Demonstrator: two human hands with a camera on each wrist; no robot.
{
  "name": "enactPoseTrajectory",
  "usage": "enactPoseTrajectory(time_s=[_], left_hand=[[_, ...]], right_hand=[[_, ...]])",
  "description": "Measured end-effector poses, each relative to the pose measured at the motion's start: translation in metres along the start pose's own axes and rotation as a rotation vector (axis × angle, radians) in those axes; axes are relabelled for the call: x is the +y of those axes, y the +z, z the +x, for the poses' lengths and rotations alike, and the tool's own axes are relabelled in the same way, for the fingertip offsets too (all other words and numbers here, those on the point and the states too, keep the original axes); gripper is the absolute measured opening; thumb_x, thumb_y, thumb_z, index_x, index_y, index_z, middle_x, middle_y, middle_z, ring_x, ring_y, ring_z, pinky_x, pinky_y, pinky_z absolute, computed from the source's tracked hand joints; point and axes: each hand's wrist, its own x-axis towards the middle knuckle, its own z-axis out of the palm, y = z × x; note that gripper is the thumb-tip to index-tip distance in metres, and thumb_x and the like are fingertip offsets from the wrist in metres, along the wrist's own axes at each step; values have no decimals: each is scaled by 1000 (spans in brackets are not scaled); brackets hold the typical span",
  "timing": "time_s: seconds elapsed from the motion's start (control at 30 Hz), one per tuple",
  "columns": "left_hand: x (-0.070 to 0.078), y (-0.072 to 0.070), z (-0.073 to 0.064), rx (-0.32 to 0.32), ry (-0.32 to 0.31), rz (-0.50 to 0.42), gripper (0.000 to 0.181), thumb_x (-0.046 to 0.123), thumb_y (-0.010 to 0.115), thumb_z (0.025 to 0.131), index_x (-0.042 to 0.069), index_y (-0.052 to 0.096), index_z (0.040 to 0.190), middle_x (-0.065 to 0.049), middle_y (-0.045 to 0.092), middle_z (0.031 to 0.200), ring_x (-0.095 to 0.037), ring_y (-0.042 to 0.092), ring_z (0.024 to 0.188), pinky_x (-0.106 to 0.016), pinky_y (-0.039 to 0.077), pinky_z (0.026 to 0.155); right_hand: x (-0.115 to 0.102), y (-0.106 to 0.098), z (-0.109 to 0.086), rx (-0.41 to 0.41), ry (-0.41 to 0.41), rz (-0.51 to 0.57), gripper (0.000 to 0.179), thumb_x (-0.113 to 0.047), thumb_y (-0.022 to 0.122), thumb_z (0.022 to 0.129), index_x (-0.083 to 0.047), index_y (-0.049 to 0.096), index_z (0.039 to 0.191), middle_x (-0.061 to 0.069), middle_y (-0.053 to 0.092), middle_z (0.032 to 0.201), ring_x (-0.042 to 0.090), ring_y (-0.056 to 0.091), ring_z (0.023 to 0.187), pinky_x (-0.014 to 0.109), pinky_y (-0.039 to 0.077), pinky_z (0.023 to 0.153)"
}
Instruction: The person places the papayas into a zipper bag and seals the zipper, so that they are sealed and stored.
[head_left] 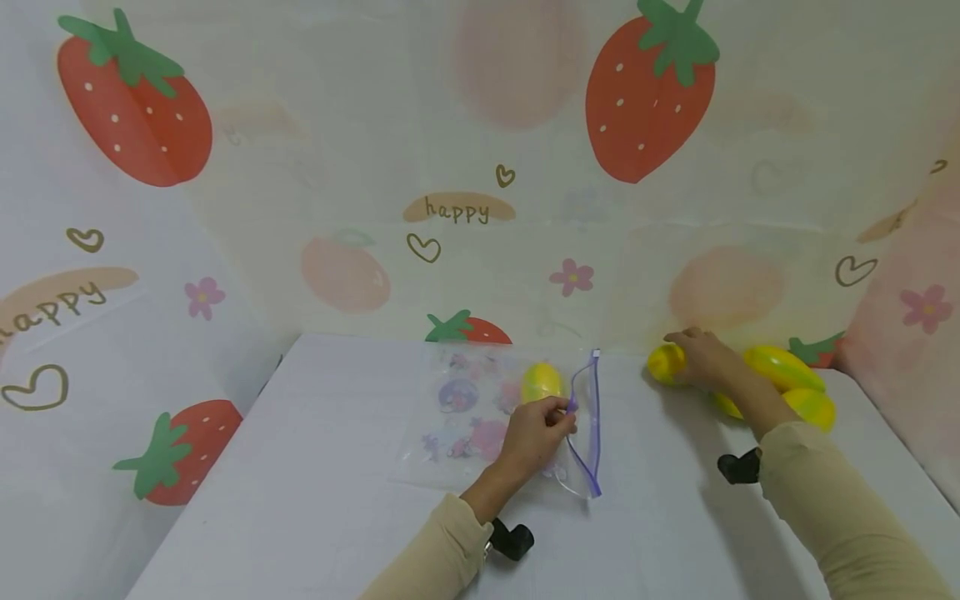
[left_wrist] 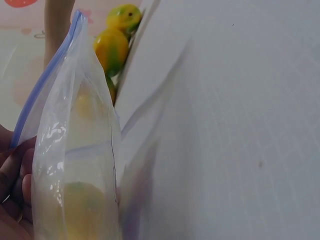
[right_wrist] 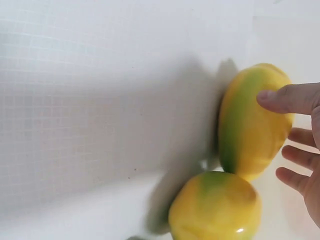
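White tabletop (head_left: 300, 508): clear zip bag (head_left: 461, 417), pink-printed, purple-edged, one glossy yellow-green mango (head_left: 542, 380) inside, edge pinched by left hand (head_left: 534, 435); second mango (head_left: 663, 365), rear right, thumb of loosely spread right hand (head_left: 707, 358) over it.

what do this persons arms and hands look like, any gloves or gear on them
The left sleeve and right sleeve are plain beige, loosely creased, reaching close to the wrists. The left hand and right hand are bare, without gloves. A small black, rounded piece juts out by each wrist, one on the left, one on the right. No cables show.
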Motion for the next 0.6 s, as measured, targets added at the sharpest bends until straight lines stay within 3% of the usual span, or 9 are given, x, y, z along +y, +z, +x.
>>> enactPoseTrajectory(time_s=[0.17, 0.33, 0.6], left_hand=[[0, 0, 0, -3, -7, -2, 20, 15, 64, 93, 3, 71, 106, -6, 75, 81, -10, 68, 72, -16, 52, 70], [1, 0, 0, -9, -20, -6, 20, 16, 64, 93, 3, 71, 107, -6, 75, 82, -10, 68, 73, -15, 52, 70], [0, 0, 0, -17, -33, 4, 20, 17, 63, 94, 4, 71, 108, -4, 75, 82, -2, 64, 70, -13, 51, 70]], right_hand=[[3, 9, -1, 24, -2, -3, 64, -22, 71, 84, 8, 46, 135, 38, 44, 133, 54, 44, 116, 65, 40, 97], [3, 13, -2, 48, -23, -26, 62, -14, 69, 84, 8, 44, 136, 37, 44, 133, 56, 41, 119, 66, 39, 97], [6, 20, 2, 36, 13, -46, 61, -8, 66, 85, 5, 42, 140, 33, 43, 135, 54, 39, 123, 67, 37, 100]])
